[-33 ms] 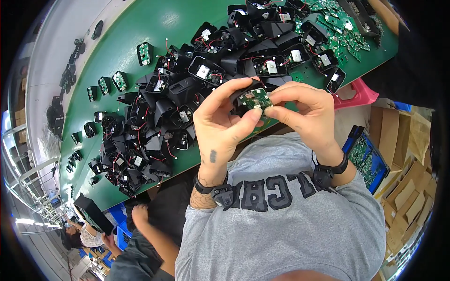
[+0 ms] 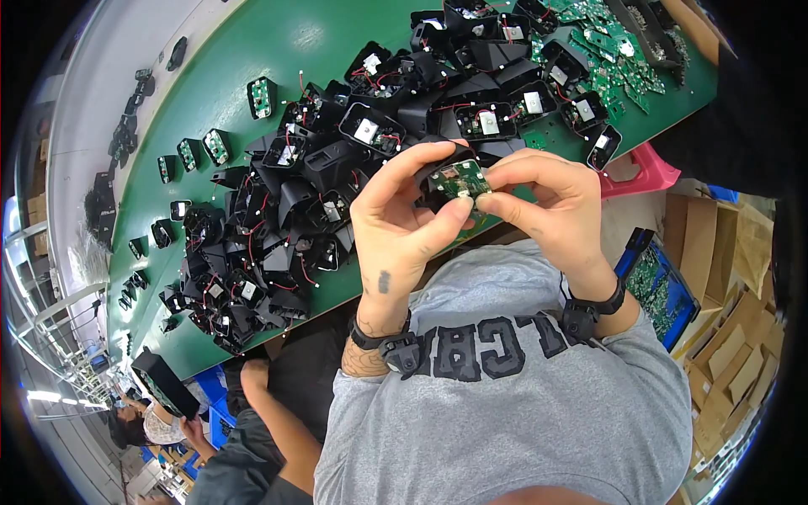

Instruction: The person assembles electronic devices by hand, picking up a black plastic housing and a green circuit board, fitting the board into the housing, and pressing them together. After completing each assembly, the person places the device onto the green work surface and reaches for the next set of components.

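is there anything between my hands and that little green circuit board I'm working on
Nothing visible does. Both the left hand and the right hand already pinch the green circuit board with their fingertips, above the green table's near edge.

This is an electronics assembly workshop. A long green tabletop (image 2: 278, 50) fills the view from 8 to 1 o'clock, heaped with black plastic housings (image 2: 278, 210) trailing red wires. Loose green circuit boards (image 2: 610, 80) lie at 1 o'clock. Flattened cardboard boxes (image 2: 728, 337) stack at 4 o'clock beside a blue tray (image 2: 661, 286) of boards. Another seated person (image 2: 156, 421) works at 8 o'clock.
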Demonstrator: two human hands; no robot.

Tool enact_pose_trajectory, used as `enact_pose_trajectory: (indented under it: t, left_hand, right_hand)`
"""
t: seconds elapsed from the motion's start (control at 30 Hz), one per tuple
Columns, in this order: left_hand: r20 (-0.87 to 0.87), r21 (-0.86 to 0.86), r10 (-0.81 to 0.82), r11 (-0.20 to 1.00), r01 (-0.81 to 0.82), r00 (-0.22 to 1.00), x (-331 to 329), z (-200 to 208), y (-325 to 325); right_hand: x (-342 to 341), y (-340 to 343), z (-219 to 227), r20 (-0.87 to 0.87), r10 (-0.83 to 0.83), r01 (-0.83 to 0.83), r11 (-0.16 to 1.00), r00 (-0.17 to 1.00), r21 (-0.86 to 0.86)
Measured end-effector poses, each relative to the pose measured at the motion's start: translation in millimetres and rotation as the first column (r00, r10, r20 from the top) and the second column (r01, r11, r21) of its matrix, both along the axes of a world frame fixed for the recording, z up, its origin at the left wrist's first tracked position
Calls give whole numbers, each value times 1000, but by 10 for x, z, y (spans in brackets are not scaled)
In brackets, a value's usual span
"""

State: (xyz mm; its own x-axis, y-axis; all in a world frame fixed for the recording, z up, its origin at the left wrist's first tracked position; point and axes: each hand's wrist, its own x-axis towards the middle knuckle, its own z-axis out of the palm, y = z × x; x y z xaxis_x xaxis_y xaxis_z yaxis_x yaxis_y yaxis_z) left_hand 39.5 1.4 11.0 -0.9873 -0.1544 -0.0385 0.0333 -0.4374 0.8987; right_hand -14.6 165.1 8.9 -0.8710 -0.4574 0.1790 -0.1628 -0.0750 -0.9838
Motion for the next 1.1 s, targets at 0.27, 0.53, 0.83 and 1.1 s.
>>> enact_pose_trajectory:
  t: [0.27,0.53,0.83,1.1]
  left_hand:
    - [-30,52,-45,998,47,999,15,8,-12]
    - [-31,-178,27,983,-32,999,78,98,27]
    - [-274,-405,119,886,-227,954,136,103,111]
    - [-298,-414,126,876,-247,946,154,111,133]
  right_hand:
    - [-53,8,31,220,40,-19,995,975,-95]
    - [-7,0,53,120,52,-44,996,991,-74]
    - [56,-5,108,-142,-32,26,999,989,-42]
    - [112,17,137,-170,-19,13,999,985,-38]
